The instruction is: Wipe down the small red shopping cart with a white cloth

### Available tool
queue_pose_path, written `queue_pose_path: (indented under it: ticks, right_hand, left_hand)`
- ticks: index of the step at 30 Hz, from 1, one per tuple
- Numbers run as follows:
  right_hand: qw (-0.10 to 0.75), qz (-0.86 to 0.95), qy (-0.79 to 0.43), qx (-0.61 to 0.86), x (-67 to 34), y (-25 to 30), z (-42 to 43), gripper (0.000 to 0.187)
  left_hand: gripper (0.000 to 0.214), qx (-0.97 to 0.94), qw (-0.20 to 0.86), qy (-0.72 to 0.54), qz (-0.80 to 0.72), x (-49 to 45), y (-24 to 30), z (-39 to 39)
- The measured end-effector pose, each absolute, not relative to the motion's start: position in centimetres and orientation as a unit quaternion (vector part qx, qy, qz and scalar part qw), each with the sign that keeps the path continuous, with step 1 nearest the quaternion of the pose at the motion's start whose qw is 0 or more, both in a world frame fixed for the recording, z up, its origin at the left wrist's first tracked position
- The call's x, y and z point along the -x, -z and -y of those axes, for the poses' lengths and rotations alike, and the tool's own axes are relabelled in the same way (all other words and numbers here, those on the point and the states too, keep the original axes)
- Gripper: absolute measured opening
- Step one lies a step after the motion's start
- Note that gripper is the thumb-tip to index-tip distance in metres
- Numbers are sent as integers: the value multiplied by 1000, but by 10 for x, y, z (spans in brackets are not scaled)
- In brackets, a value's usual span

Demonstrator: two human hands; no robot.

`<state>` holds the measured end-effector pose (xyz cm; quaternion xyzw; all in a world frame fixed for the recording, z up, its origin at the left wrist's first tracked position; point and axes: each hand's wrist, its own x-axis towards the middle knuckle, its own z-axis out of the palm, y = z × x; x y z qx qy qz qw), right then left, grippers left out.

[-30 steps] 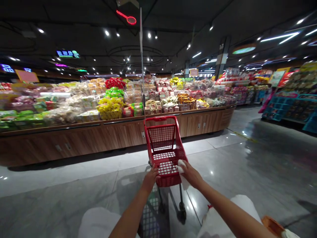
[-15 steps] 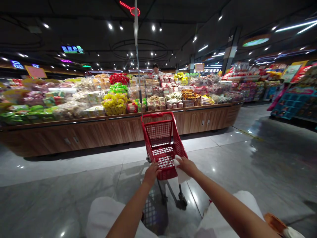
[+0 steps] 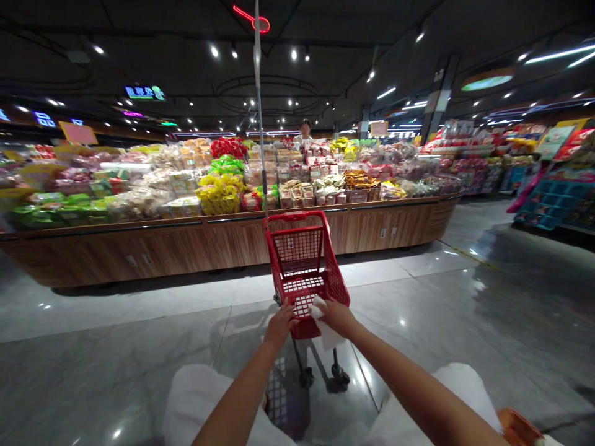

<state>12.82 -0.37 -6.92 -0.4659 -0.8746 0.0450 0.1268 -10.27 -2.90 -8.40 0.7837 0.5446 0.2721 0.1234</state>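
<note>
A small red plastic shopping cart (image 3: 334,275) with a lattice basket and a tall pole stands on the floor before me. My left hand (image 3: 281,323) grips the near left corner of its basket, fingers curled over the rim. In my right hand (image 3: 338,317) is a white cloth (image 3: 329,336), pressed to the near rim right of the middle. Part of the cloth hangs down below that hand. The fingertips under the cloth are partly hidden.
Behind the cart runs a long wood-panelled display counter (image 3: 223,248) heaped with packaged snacks. A person (image 3: 305,129) stands beyond it. More stocked shelves (image 3: 548,198) are at the right. Grey shiny floor (image 3: 418,334) surrounds the cart.
My right hand and the cloth have slid left along the near rim, closer to my left hand. The left hand stays at its corner. The background has shifted slightly right in view.
</note>
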Motion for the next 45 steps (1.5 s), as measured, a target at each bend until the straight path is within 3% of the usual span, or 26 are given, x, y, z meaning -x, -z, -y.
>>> queue_pose_path:
  ticks: [5,10,16,20,25,30,35,40,45]
  right_hand:
    - [204,852,-41,480,-164,75,1,41]
    - [216,852,-44,475,-117,96,8,43]
    - [258,836,-74,478,-70,113,13,69]
    - [273,859,-93,422,-103,110,13,84]
    - [243,862,-61,441,-133,125,19,75]
    - [291,835,-49,464,-128,138,24,78]
    - [335,832,-87,434,-143,136,27,70]
    - [379,820,-109,415,-156,129,43,59]
    - [366,814,-133,431,-161,114,57,53]
  left_hand:
    - [11,-779,117,-297,-540,96,92,29]
    - [13,-776,111,-303,-543,89,104,24]
    - [41,-739,128,-367,-550,101,99,22]
    - [49,-719,61,-389,-573,78,93,26]
    - [67,-793,-3,-232,-563,23,117,30]
    - [58,-798,-57,-187,-570,19,128,22]
    - [58,-893,-78,-104,-431,54,110,24]
    - [56,-941,-64,-72,-325,90,88,32]
    - [47,-957,-65,-114,-260,113,77,36]
